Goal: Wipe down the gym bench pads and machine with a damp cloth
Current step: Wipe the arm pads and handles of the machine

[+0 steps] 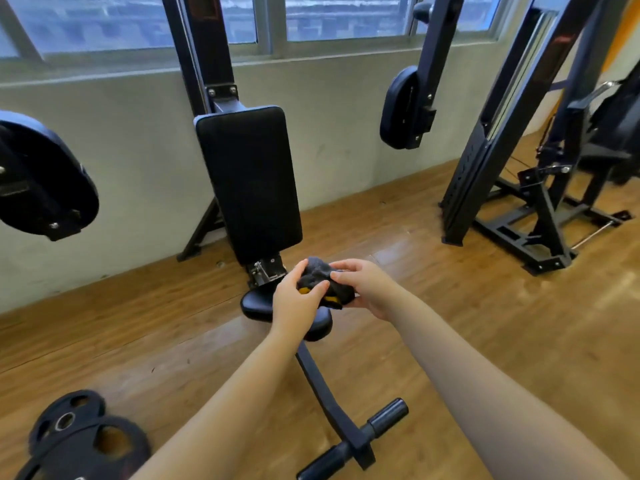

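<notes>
Cloth [320,277], dark grey with a yellow patch, is bunched between both my hands above the seat pad [258,303] of the machine. My left hand [294,301] grips its near-left side, thumb curled over the yellow patch; my right hand [367,287] holds its right side, fingers pinching the top fold. No brand name or label can be read on the cloth or on any pad; markings on the black upright post [465,161] at right are too blurred to make out. Back pad [247,181], a long black rectangle, stands nearly upright with its long axis running top to bottom, its lower end tilted slightly toward me and meeting a metal bracket [266,270] just behind the cloth. Seat pad lies flat below my hands, partly hidden by my left wrist, and a curved bar runs from it toward me to the foot rollers [386,415]. Two oval arm pads [398,105] hang at either side, well apart from the back pad. Weight plates [86,441] lie on the wooden floor [467,306] at lower left; bare floor opens to the right of the seat.
</notes>
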`<state>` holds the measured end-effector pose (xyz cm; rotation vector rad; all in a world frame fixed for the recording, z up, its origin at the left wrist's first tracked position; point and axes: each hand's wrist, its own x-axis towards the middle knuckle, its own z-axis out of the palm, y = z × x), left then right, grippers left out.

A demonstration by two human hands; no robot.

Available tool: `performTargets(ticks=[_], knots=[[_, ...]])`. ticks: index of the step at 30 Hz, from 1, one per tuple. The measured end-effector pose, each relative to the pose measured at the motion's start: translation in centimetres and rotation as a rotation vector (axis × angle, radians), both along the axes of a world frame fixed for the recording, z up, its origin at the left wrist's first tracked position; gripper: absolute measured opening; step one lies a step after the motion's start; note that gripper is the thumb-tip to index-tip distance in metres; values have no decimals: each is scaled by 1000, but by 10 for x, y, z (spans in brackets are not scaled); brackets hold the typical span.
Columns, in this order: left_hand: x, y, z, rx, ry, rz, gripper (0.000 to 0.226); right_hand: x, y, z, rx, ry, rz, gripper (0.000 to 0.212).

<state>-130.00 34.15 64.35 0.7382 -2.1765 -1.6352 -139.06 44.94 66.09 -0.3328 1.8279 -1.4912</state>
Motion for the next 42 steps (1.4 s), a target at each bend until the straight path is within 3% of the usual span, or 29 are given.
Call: performTargets(ticks=[8,15,25,30,36,39,42], knots=[[-114,153,26,56,101,2,48,-99,150,16,-132,-20,-159,24],[-220,214,43,77,149,26,46,-194,204,36,-235,-14,-192,24],[-429,204,51,7,195,39,52,-371,197,47,-324,28,-325,23],[-505,188,74,-57,270,5,48,-453,180,65,-512,-55,-347,25],[-581,148,95,-234,321,92,46,-541,128,75,-701,-226,-321,37],[-621,139,99,-405,318,100,48,-592,111,71,-719,-257,-175,35],[-662,128,100,-618,336,319,60,-643,97,66,-748,-232,-142,33]])
